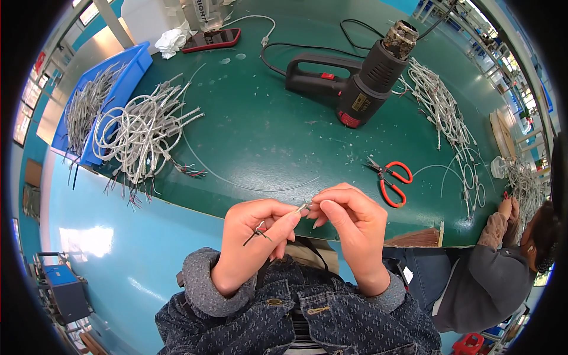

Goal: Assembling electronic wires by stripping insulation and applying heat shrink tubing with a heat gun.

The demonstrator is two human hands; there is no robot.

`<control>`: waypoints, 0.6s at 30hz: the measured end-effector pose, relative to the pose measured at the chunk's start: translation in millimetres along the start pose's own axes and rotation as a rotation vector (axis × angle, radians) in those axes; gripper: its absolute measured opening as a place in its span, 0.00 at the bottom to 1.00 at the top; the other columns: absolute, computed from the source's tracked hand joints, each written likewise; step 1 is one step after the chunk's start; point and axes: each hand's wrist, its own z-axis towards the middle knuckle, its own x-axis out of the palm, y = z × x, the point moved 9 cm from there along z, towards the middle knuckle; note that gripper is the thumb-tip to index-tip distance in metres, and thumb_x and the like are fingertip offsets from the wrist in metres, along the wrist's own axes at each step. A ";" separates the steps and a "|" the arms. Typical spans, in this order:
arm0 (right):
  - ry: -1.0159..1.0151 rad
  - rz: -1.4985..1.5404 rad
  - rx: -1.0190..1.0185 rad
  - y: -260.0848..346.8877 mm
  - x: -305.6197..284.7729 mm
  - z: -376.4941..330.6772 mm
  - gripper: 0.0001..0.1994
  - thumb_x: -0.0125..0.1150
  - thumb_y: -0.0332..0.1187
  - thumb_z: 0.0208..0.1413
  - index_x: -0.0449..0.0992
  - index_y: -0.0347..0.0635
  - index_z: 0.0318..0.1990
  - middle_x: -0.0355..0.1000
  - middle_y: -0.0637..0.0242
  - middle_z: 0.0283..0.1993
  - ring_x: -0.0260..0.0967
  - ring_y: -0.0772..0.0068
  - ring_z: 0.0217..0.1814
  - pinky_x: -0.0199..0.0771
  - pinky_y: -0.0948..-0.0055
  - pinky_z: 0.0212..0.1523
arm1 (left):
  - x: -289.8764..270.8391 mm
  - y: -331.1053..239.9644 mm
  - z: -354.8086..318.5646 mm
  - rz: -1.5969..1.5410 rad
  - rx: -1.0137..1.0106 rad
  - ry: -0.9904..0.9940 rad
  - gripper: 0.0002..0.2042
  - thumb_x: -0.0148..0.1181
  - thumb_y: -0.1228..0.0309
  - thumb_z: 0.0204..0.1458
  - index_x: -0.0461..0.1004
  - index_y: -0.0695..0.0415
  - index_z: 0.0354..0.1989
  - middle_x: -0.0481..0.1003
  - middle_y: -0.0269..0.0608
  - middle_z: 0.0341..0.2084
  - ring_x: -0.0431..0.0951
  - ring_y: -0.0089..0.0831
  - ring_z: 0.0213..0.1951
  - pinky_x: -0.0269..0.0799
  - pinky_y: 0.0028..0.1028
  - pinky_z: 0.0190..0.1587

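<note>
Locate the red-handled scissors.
The red-handled scissors lie right of centre in the head view, on the green table, beyond the right hand, short of the heat gun.

Here's the wire piece [303, 207], pinched between the thumb and forefinger of the left hand [248, 226]: a slim, pale tip slants up and to the right, poking just past the fingertips. The right hand's [353, 222] fingertips sit right beside that tip; whether they touch it is too small to tell. And over on the palm side, a little spray of thin leads [258, 232] pokes out, black, red and green, splayed and loose-ended! The stretch between is hidden inside the grip.
</note>
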 end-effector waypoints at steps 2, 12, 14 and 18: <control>-0.005 0.003 0.018 -0.3 0.7 0.0 0.04 0.54 0.17 0.52 0.73 0.28 0.35 0.70 0.58 0.35 0.72 0.72 0.32 0.73 0.79 0.30 | -0.4 0.2 0.1 0.002 -0.021 -0.020 0.06 0.52 0.79 0.53 0.75 0.68 0.33 0.70 0.35 0.16 0.66 0.16 0.13 0.57 0.15 0.14; -0.001 -0.083 -0.041 6.3 3.0 0.6 0.03 0.56 0.17 0.50 0.73 0.28 0.33 0.71 0.59 0.33 0.72 0.72 0.32 0.73 0.80 0.30 | 0.2 -3.6 -0.4 0.070 0.048 -0.006 0.06 0.52 0.79 0.53 0.75 0.67 0.33 0.70 0.35 0.17 0.66 0.15 0.13 0.57 0.15 0.14; 0.018 -0.290 -0.133 16.5 5.9 0.6 0.02 0.56 0.17 0.49 0.74 0.28 0.31 0.71 0.58 0.33 0.72 0.73 0.31 0.72 0.80 0.30 | -0.1 -7.7 -0.7 0.129 0.110 -0.008 0.06 0.53 0.79 0.53 0.75 0.67 0.33 0.70 0.34 0.17 0.66 0.15 0.14 0.57 0.14 0.15; 0.024 -0.365 -0.165 18.8 7.1 0.9 0.02 0.56 0.17 0.49 0.74 0.29 0.30 0.72 0.58 0.33 0.71 0.73 0.30 0.72 0.80 0.30 | 2.1 -12.2 -0.8 0.214 0.175 0.001 0.05 0.55 0.77 0.53 0.75 0.66 0.34 0.70 0.33 0.18 0.68 0.14 0.15 0.58 0.15 0.15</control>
